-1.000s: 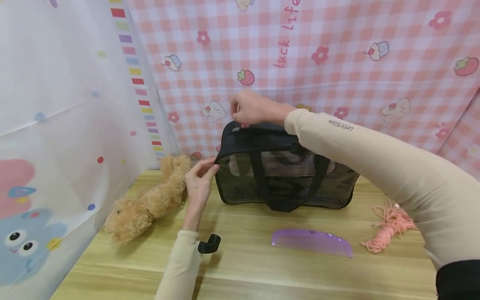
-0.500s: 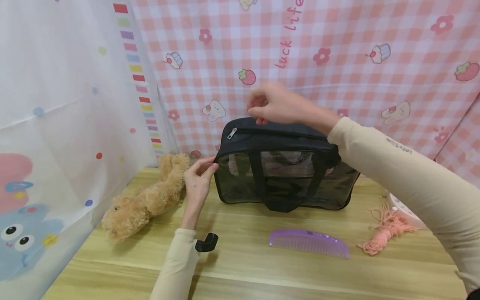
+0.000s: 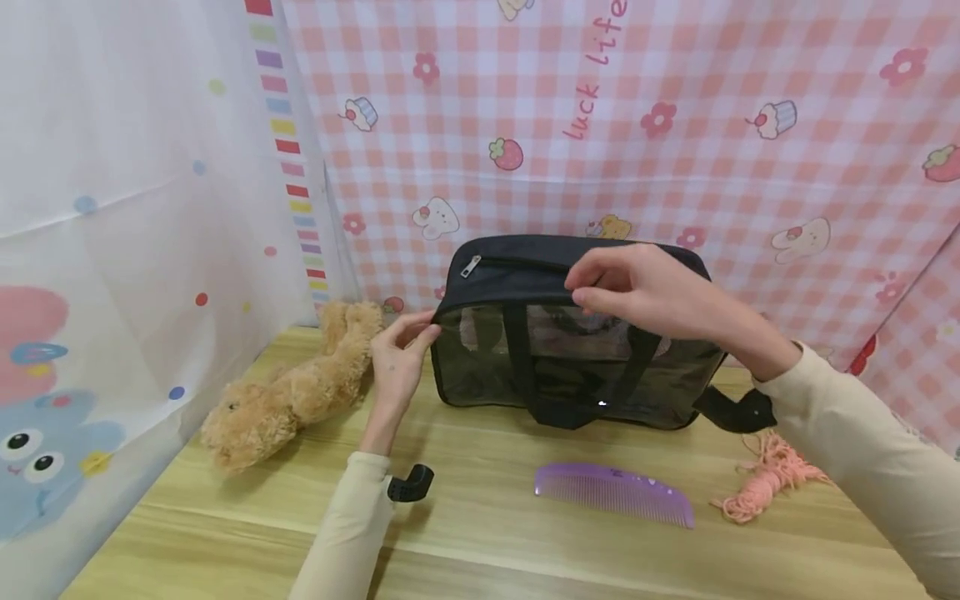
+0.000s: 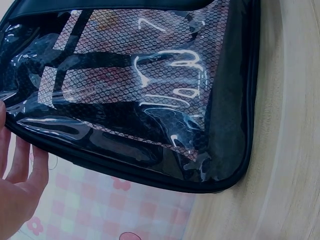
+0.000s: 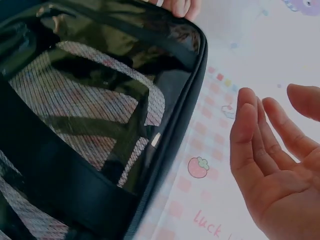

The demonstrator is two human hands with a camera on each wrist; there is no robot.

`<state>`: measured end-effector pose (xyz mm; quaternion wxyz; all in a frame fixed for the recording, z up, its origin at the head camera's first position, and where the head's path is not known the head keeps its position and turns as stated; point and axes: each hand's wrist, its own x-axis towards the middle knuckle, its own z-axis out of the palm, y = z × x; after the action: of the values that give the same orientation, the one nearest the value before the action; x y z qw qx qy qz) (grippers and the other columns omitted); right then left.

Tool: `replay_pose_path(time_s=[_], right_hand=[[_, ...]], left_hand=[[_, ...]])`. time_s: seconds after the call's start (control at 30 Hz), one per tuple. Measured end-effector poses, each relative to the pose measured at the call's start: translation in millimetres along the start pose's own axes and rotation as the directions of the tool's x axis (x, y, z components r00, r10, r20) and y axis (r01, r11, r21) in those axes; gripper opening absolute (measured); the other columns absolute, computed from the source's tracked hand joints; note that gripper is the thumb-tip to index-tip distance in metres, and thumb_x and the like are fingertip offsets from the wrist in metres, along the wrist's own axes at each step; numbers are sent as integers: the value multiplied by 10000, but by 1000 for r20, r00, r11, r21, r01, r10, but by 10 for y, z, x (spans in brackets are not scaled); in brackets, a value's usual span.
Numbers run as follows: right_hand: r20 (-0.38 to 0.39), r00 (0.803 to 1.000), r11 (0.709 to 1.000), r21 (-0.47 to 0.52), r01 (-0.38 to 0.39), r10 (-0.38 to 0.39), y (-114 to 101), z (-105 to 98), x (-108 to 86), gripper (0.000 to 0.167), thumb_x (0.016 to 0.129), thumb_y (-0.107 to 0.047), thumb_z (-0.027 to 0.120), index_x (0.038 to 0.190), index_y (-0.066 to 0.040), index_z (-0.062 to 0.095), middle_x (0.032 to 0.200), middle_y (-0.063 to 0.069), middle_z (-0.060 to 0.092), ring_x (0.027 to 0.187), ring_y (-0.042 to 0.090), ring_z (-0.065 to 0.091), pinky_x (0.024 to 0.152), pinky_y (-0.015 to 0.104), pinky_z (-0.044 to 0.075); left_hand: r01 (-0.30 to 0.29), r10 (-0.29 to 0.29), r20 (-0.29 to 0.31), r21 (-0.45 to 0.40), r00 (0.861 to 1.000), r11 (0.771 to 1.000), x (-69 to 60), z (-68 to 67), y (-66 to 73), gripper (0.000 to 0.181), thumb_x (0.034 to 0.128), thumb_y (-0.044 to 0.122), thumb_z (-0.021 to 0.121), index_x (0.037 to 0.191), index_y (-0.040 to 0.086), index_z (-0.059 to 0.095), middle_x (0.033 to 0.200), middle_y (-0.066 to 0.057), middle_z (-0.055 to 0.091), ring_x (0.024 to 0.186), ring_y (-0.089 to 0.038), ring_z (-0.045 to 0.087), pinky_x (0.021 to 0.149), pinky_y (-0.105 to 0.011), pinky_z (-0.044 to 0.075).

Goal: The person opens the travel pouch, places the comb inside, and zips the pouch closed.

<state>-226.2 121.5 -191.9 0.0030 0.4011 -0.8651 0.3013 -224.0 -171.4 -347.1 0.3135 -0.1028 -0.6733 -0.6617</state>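
A black bag [image 3: 555, 367] with see-through sides stands upright on the wooden table, its handle strap hanging down the front. At the left end of its top lies a silver zipper pull [image 3: 470, 267]. My left hand [image 3: 397, 358] pinches the bag's upper left corner between thumb and fingers; in the left wrist view its fingers [image 4: 37, 170] lie along the black edge. In front of the bag's top, in the head view, is my right hand [image 3: 660, 292], holding nothing. The right wrist view shows that hand's fingers [image 5: 245, 125] loosely bent and apart from the bag.
A tan plush toy [image 3: 292, 392] lies left of the bag, close to my left forearm. In front of the bag is a purple comb [image 3: 615, 493]. A bundle of pink cord [image 3: 772, 479] lies at the right, and a checked cloth [image 3: 540, 100] hangs behind.
My right hand has left the zipper pull at the bag's left end and moved right and down, uncovering the pull. The left hand stays at the corner.
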Motion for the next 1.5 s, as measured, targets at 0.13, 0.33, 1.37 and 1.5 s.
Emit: replay_pose_path(time_s=[0.13,0.33,1.37,1.5], right_hand=[[-32,999,998,47,29,-27,64,150,-264,159,961,-188,587,1086,-121,658,887,-16,666,745,101,628,628,289,508],[-87,996,998,45,40,-36,188,359,-585,149,942,-137,612,1080,-175,654,862,-54,636,642,81,564,540,259,468],[28,991,944,303,-130,128,1009,1347,-1381,274,928,-125,630,1194,-104,571,1060,115,572,650,87,572,502,261,478],[4,992,956,266,-121,125,1096,1417,-1440,269,912,-79,641,1172,-48,581,1052,152,579,640,61,557,486,257,475]], left_hand=[[1,-1,-7,14,1000,1000,-29,-32,11,182,842,-35,688,1013,-98,692,970,-275,655,838,-154,644,742,-233,524],[-8,8,1,15,1000,1000,-40,-50,29,186,840,-49,684,1015,-114,684,971,-281,651,845,-128,645,753,-237,526],[-62,62,-25,-19,998,998,-16,13,-26,168,830,-88,674,991,-137,674,941,-114,697,856,-172,653,768,-275,538],[-60,59,-23,-22,998,998,-22,29,-36,172,826,-92,675,991,-143,671,933,-76,699,858,-170,655,772,-278,539]])
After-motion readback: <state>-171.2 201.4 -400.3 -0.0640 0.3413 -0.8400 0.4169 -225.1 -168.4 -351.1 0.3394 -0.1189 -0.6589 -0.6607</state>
